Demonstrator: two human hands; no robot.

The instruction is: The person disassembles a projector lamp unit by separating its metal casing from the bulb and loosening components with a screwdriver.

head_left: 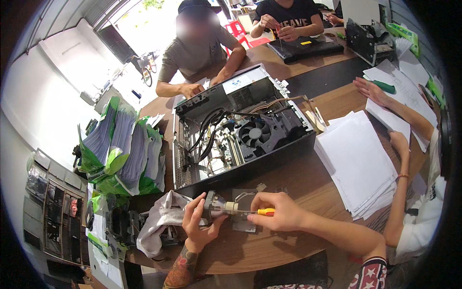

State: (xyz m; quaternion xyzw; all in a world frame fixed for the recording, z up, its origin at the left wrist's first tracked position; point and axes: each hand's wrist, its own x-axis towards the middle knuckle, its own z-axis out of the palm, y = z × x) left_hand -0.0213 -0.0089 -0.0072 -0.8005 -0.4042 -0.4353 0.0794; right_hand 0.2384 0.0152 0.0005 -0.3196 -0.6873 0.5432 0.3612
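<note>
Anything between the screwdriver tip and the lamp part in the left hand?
Nothing visible. The right hand holds the yellow-handled screwdriver, whose shaft reaches straight to the lamp module gripped by the left hand.

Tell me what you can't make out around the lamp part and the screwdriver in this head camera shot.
- Head view: the screwdriver tip is too small to see where it meets the lamp part.
- The lamp part's left side is covered by left hand fingers.
- The screwdriver handle's end is hidden in the right hand.
- The metal plate beneath is partly covered.
</note>
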